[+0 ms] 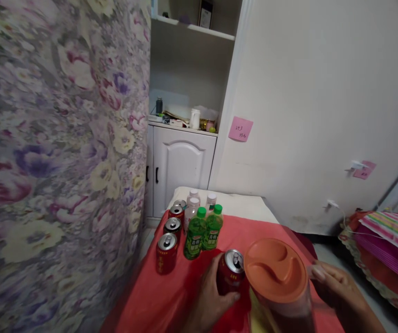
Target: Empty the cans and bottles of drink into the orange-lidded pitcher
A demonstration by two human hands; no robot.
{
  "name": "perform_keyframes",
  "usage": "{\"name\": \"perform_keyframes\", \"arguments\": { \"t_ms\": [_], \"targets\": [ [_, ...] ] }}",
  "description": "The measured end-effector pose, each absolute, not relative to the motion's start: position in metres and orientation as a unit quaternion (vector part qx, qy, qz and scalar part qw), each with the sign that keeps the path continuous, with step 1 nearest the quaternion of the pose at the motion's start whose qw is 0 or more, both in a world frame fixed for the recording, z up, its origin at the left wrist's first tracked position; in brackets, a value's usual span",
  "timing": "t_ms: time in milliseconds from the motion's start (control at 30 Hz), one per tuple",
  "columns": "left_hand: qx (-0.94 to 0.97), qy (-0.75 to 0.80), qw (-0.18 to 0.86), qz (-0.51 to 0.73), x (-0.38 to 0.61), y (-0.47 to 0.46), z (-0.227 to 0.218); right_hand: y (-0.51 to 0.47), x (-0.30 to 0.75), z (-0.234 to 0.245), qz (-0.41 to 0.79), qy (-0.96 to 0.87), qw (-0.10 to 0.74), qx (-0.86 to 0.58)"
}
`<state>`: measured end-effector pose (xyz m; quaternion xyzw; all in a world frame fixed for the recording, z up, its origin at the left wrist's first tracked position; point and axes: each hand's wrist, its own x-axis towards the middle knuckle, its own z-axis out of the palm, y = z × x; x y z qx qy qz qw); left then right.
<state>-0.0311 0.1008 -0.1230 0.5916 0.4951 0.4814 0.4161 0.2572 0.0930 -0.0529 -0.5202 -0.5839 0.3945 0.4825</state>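
My left hand is wrapped round a dark red drink can, which is upright on the red tablecloth. Just right of it is a clear pitcher with a round orange lid; its lower part runs out of view. At the pitcher's right side, my right hand has its fingers curled in at the handle, which is mostly hidden. Two green bottles with green caps stand beyond the left hand. To their left, several drink cans form a row along the table's left edge.
Clear bottles with white caps stand behind the green ones. The red tablecloth lies over a white cover. A floral curtain hangs close on the left. A white cabinet stands behind, and a bed is at right.
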Motion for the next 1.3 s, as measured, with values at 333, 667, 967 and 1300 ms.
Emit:
{"name": "perform_keyframes", "arguments": {
  "t_ms": [333, 667, 967, 1300],
  "targets": [
    [0.588, 0.511, 0.406, 0.478, -0.032, 0.102, -0.130, 0.093, 0.256, -0.047, 0.384, -0.596, 0.475, -0.521],
    [0.584, 0.490, 0.417, 0.494, -0.034, 0.102, -0.130, 0.092, 0.252, -0.041, 0.383, -0.606, 0.471, -0.514],
    [0.584, 0.501, 0.419, 0.483, -0.034, 0.101, -0.131, 0.092, 0.250, -0.037, 0.384, -0.596, 0.461, -0.534],
    [0.585, 0.510, 0.411, 0.477, -0.036, 0.099, -0.126, 0.089, 0.248, -0.031, 0.367, -0.595, 0.472, -0.537]
  ]
}}
